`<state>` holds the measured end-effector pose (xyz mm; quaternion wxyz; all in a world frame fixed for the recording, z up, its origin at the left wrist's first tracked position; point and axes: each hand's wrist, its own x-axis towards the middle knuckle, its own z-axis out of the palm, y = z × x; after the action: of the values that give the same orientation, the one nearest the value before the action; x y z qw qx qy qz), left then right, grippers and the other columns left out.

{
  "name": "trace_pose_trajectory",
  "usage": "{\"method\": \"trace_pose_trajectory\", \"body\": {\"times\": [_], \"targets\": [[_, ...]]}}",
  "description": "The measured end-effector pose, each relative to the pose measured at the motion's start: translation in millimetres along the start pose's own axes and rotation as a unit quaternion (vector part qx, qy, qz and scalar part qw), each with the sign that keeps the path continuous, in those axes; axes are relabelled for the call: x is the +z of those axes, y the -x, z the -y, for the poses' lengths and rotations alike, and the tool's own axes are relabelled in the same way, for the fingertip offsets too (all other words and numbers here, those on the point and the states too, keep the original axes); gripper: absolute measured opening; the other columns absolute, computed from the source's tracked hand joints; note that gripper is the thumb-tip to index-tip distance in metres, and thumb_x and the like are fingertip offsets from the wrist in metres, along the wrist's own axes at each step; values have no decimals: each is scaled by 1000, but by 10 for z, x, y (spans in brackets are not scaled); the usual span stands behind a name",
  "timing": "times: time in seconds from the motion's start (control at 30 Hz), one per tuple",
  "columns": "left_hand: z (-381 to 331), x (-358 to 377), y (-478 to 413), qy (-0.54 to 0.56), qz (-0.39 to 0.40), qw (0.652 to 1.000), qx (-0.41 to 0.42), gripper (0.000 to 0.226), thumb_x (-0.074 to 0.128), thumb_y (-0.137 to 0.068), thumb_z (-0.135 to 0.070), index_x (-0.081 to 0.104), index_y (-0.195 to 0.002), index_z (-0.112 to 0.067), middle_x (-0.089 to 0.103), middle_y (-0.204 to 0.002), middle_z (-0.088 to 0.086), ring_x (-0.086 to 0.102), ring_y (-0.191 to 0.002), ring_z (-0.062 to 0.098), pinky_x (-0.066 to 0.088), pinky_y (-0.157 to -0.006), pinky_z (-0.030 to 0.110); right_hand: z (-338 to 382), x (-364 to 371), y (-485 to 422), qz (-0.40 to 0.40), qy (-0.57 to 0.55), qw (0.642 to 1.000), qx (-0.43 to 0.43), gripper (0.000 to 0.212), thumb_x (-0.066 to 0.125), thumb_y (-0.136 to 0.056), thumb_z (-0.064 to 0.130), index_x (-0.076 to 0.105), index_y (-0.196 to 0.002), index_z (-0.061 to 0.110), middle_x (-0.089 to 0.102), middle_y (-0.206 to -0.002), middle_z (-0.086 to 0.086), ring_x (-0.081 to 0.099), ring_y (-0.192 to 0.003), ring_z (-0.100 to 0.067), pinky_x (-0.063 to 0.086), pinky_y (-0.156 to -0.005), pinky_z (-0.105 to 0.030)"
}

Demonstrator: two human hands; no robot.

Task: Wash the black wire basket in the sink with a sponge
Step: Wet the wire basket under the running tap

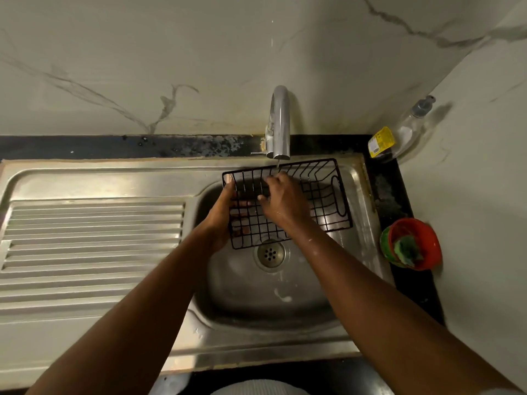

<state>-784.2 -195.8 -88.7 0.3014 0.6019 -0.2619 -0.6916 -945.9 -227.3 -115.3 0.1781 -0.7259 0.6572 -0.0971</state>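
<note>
The black wire basket [319,192] is held tilted over the steel sink bowl [245,292], under the tap [281,124], from which a thin stream of water runs. My left hand [225,212] grips the basket's left end, fingers showing through the wires from underneath. My right hand [281,199] lies inside the basket with its fingers curled on the wires near the stream; no sponge shows in it. A green sponge [406,249] lies in a red bowl [413,243] on the counter to the right of the sink.
A ribbed steel draining board [91,246] fills the left. The drain [270,253] sits just below the basket. A clear soap bottle [410,126] with a yellow label stands in the back right corner on the dark counter. Marble walls close in behind and at right.
</note>
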Motion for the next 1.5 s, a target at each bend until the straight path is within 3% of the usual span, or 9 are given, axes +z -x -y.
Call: {"method": "trace_pose_trajectory", "body": {"times": [0.13,0.27,0.47,0.7,0.8,0.97,1.23,1.4,1.5], "targets": [[-20,-38,25,32,5,999,9,61,31,-102,-74,74,-121,-35,73,-126,2,62,-125,25,49,-91,45,257,130,-52,38,-48,996,68,90,58,-92,64,25,-162,18,25,-161,-12,19,-146,-37,31,-119,-47],[62,24,-28,78,42,996,5,70,30,-104,-70,42,-160,-29,43,-165,2,37,-154,26,35,-121,44,676,266,82,99,-307,938,125,71,25,-108,56,-2,-165,23,-13,-172,0,-20,-156,-23,-3,-128,-52],[63,59,-48,48,47,997,32,75,56,-94,-69,51,-154,-24,58,-152,8,52,-143,30,44,-111,41,791,232,464,188,-612,753,151,62,27,-109,42,18,-165,18,18,-171,-8,17,-158,-21,17,-129,-43],[122,45,-97,52,-38,988,139,55,58,-96,-65,63,-138,-29,71,-131,1,64,-125,25,52,-101,48,88,62,494,315,-101,931,-153,64,32,-107,47,3,-163,41,42,-161,-6,55,-132,-28,47,-108,-50],[-6,47,-91,55,-57,980,185,60,63,-92,-66,62,-137,-27,73,-128,4,70,-118,26,60,-95,48,-243,98,450,220,99,940,-243,63,18,-104,63,9,-162,42,11,-173,7,6,-159,-18,1,-125,-55],[-184,-72,-139,39,-45,975,215,54,60,-89,-56,63,-129,-18,74,-113,4,73,-104,22,62,-76,30,-814,-59,470,174,98,970,-141,69,15,-105,67,27,-161,31,23,-170,7,14,-158,-13,8,-129,-48],[-139,-17,-176,-11,-94,975,200,99,72,-78,-81,52,-150,-16,62,-143,15,62,-130,31,52,-109,59,-291,329,581,86,50,983,157,106,-4,-94,76,56,-142,3,42,-158,-19,31,-151,-31,16,-126,-47],[-4,14,-172,18,-116,974,192,88,71,-75,-84,62,-140,-25,69,-134,11,65,-126,33,52,-108,60,449,383,702,43,-92,993,-64,42,30,-103,40,64,-109,17,67,-108,-6,61,-100,-22,45,-96,-43],[0,1,-119,10,-120,975,189,99,67,-68,-92,58,-145,-30,66,-140,6,63,-129,28,53,-106,56,520,327,752,87,-162,965,-187,32,39,-103,32,63,-120,20,67,-119,-2,60,-106,-19,41,-98,-39]]}}
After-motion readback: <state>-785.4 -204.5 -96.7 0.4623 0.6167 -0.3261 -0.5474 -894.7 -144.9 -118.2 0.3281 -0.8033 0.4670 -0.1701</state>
